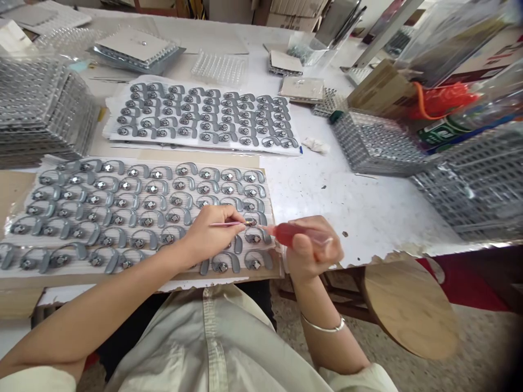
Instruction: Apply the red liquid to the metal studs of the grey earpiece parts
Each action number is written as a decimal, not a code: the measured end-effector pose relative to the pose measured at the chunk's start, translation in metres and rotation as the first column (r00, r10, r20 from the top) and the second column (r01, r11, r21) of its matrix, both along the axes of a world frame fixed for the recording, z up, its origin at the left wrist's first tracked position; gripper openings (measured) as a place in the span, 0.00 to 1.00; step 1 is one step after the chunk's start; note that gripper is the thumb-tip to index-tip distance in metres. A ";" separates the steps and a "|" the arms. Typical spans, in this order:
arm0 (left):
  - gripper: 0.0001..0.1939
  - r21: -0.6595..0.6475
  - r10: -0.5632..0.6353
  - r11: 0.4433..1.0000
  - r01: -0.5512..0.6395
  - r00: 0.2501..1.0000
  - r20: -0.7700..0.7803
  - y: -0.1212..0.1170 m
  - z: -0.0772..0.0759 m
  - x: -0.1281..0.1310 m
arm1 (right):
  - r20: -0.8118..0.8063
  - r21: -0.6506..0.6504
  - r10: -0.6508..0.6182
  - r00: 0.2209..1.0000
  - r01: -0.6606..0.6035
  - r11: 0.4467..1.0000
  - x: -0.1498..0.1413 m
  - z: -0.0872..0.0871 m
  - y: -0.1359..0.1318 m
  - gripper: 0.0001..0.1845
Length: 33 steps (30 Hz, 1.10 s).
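My left hand (214, 231) pinches a thin pink stick (226, 224) with a gold-coloured end, held almost level over the tray's right side. In my right hand (314, 247) is a red translucent squeeze bottle (300, 237), its narrow tip pointing left. Both tips come close together at one grey ear-hook piece (254, 235) near the right edge; whether they touch it I cannot tell. Rows of similar grey curved pieces with shiny round metal parts cover the white ribbed sheet (242, 256) beneath my hands.
Behind lies a second sheet with rows of grey pieces (204, 117). Stacked clear trays (41, 109) rise at the left. More tray stacks (379, 141) stand to the right, beside a green-labelled bottle (443, 132) and a cardboard box (382, 90). A round wooden stool (408, 307) is below the table edge.
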<state>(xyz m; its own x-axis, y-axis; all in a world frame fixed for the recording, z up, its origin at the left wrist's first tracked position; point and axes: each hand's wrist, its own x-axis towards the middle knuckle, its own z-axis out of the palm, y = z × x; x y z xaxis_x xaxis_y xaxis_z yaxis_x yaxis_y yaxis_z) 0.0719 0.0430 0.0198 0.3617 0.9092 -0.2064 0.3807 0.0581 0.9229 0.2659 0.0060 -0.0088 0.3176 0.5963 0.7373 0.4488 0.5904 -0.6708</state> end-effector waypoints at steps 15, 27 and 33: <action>0.02 -0.572 0.607 0.772 -0.279 0.592 0.530 0.031 0.015 -0.014 | -0.930 -0.356 -0.136 0.343 -0.743 0.567 0.020 0.032 0.067 0.27; 0.05 -0.091 0.519 0.786 -0.611 0.573 0.634 0.023 0.040 -0.099 | -0.950 -0.312 -0.198 0.244 -0.796 0.519 0.020 0.023 0.068 0.26; 0.07 0.323 0.364 0.876 -0.358 0.930 0.044 0.000 0.055 -0.083 | -0.929 -0.312 -0.011 0.370 -0.767 0.560 0.045 0.039 0.085 0.33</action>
